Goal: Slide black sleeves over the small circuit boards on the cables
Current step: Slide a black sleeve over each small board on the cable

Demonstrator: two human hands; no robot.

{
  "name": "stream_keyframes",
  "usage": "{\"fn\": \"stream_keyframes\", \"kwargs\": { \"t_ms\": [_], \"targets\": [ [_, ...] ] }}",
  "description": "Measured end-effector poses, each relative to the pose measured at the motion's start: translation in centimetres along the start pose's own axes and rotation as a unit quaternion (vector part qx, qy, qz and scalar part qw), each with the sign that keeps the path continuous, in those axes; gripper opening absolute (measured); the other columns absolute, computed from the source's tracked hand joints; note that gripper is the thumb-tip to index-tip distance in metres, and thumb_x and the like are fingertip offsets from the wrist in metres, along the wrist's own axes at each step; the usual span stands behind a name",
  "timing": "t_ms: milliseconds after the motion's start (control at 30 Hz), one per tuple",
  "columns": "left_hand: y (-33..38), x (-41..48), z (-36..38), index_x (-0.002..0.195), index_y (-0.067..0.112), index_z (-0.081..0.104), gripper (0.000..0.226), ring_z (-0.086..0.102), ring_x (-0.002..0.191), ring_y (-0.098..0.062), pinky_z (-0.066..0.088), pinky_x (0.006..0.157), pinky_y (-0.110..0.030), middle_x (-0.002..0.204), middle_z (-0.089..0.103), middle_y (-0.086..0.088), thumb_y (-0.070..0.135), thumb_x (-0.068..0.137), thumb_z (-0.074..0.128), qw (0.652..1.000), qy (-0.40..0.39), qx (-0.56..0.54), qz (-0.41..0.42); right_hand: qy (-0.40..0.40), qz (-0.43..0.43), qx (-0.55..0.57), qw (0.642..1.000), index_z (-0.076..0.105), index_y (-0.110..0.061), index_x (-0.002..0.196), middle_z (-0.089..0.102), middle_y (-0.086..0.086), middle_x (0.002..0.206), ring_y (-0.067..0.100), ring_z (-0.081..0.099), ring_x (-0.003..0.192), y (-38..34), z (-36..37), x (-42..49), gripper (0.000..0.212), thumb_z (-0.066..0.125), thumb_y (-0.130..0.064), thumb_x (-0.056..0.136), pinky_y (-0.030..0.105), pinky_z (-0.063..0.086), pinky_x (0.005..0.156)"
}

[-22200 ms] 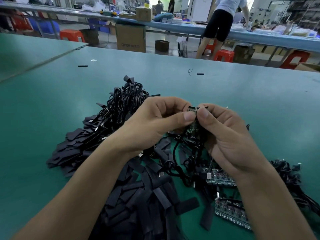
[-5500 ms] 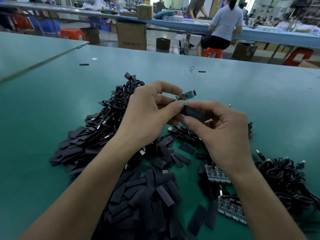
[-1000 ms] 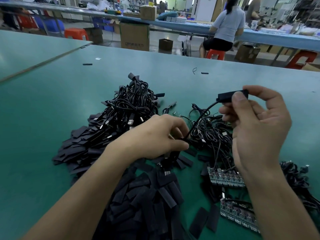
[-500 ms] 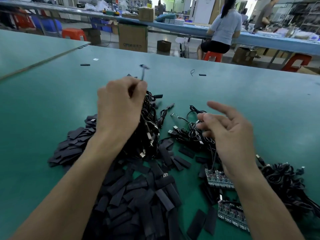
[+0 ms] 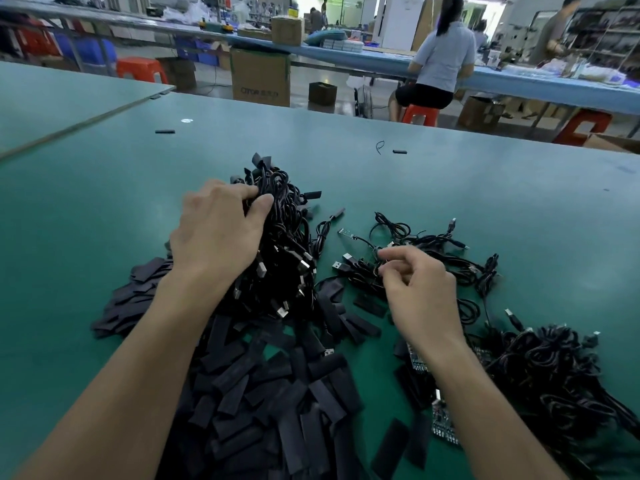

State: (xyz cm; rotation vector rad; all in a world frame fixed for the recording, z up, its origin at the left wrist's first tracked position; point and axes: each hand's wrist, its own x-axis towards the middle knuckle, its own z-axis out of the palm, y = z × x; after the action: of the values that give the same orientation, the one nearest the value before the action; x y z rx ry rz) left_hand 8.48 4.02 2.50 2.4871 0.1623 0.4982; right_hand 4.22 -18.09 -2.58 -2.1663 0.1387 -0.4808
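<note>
The left hand [image 5: 218,233] dug its fingers into the cable pile [image 5: 277,271], grip unclear; the right hand [image 5: 419,289] hung loose, empty. Near the pile, a bare board [image 5: 347,233] and many sleeves [image 5: 277,393] lay undone.

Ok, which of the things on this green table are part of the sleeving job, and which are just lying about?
For the job: black sleeves; cable pile under the left hand; loose cables by the right hand; bare circuit board; board panels; cable bundle.

Just lying about: small black piece far left; wire twist; cardboard box beyond the table.
</note>
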Motion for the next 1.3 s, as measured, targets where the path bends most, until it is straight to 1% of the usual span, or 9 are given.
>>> {"fn": "stream_keyframes", "kwargs": {
  "t_ms": [233, 433, 600, 733, 867, 967, 1033, 1133, 1300],
  "targets": [
    [1.0, -0.4, -0.5, 0.135, 0.026, 0.056, 0.044, 0.039, 0.125, -0.035, 0.039, 0.099, -0.048, 0.133, 0.048, -0.008, 0.047, 0.097, 0.055, 0.997, 0.051, 0.024, 0.048, 0.039, 0.004, -0.037, 0.999, 0.066, -0.02, 0.121, 0.064, -0.005, 0.098, 0.009, 0.059, 0.079, -0.2, -0.8, 0.6, 0.041, 0.054, 0.002, 0.088, 0.007, 0.042, 0.066],
    [2.6, -1.1, -1.2, 0.097, 0.031, 0.066, 0.004, 0.054, 0.082, -0.009, 0.041, 0.072, -0.023, 0.092, 0.062, 0.013, 0.032, 0.096, 0.063, 0.973, 0.132, -0.125, 0.141, -0.073, -0.023, -0.241, 0.968, 0.054, -0.021, 0.137, 0.053, 0.007, 0.129, 0.024, 0.051, 0.114, -0.3, 0.1, 0.3, 0.043, 0.059, -0.016, 0.094, 0.033, 0.042, 0.097],
    [2.7, -1.4, -1.0, 0.087, 0.035, 0.065, 0.007, 0.052, 0.059, 0.0, 0.052, 0.061, -0.029, 0.069, 0.06, 0.016, 0.031, 0.093, 0.066, 0.972, 0.093, -0.175, 0.127, -0.117, -0.019, -0.381, 0.917, 0.053, -0.029, 0.137, 0.05, 0.01, 0.127, 0.029, 0.045, 0.115, -0.5, 1.1, 0.5, 0.038, 0.052, -0.024, 0.099, 0.035, 0.041, 0.096],
    [2.8, -1.5, -0.8, 0.084, 0.035, 0.065, 0.009, 0.054, 0.058, 0.0, 0.056, 0.062, -0.034, 0.064, 0.059, 0.016, 0.032, 0.092, 0.067, 0.976, 0.078, -0.166, 0.12, -0.081, -0.028, -0.302, 0.949, 0.062, -0.025, 0.126, 0.053, 0.006, 0.119, 0.026, 0.05, 0.111, -0.1, 0.8, 0.6, 0.029, 0.059, -0.022, 0.097, 0.033, 0.044, 0.094],
    [2.9, -1.5, -0.6, 0.078, 0.034, 0.066, 0.013, 0.056, 0.057, 0.001, 0.052, 0.058, -0.028, 0.061, 0.061, 0.014, 0.036, 0.091, 0.067, 0.978, 0.06, -0.163, 0.112, -0.003, -0.033, -0.131, 0.991, 0.068, -0.026, 0.116, 0.057, -0.001, 0.111, 0.015, 0.056, 0.102, -0.7, -0.2, 1.1, 0.024, 0.07, -0.023, 0.092, 0.011, 0.041, 0.092],
    [3.0, -1.6, -0.4, 0.075, 0.027, 0.07, 0.022, 0.06, 0.05, 0.002, 0.048, 0.052, -0.016, 0.063, 0.068, 0.02, 0.038, 0.093, 0.066, 0.975, -0.013, -0.197, 0.107, 0.041, -0.049, 0.035, 0.997, 0.072, -0.03, 0.11, 0.07, -0.005, 0.101, 0.01, 0.067, 0.092, -2.4, -1.4, 1.2, 0.024, 0.077, -0.026, 0.087, 0.029, 0.056, 0.089],
    [3.2, -1.7, -0.2, 0.077, 0.023, 0.073, 0.028, 0.065, 0.052, -0.002, 0.047, 0.049, -0.014, 0.064, 0.071, 0.014, 0.042, 0.095, 0.063, 0.961, -0.091, -0.242, 0.094, 0.049, -0.079, 0.147, 0.985, 0.072, -0.035, 0.106, 0.073, -0.011, 0.094, 0.005, 0.069, 0.083, -4.1, -2.4, 0.8, 0.024, 0.079, -0.026, 0.085, 0.022, 0.058, 0.078],
    [3.6, -2.1, -0.2, 0.088, 0.017, 0.074, 0.046, 0.074, 0.067, -0.014, 0.054, 0.052, -0.022, 0.076, 0.076, 0.004, 0.061, 0.09, 0.058, 0.922, -0.174, -0.341, 0.054, -0.007, -0.147, 0.206, 0.967, 0.074, -0.038, 0.101, 0.073, -0.009, 0.097, 0.008, 0.069, 0.081, -6.0, -3.5, 0.0, 0.023, 0.08, -0.025, 0.083, 0.02, 0.057, 0.07],
    [4.1, -2.1, -0.5, 0.094, 0.005, 0.07, 0.052, 0.075, 0.079, -0.02, 0.06, 0.063, -0.031, 0.089, 0.077, -0.006, 0.054, 0.092, 0.054, 0.867, -0.141, -0.477, 0.026, -0.125, -0.198, 0.11, 0.966, 0.076, -0.039, 0.095, 0.067, -0.017, 0.101, 0.001, 0.062, 0.085, -6.2, -3.2, -0.8, 0.037, 0.08, -0.005, 0.079, 0.013, 0.044, 0.065]
  ]
}}
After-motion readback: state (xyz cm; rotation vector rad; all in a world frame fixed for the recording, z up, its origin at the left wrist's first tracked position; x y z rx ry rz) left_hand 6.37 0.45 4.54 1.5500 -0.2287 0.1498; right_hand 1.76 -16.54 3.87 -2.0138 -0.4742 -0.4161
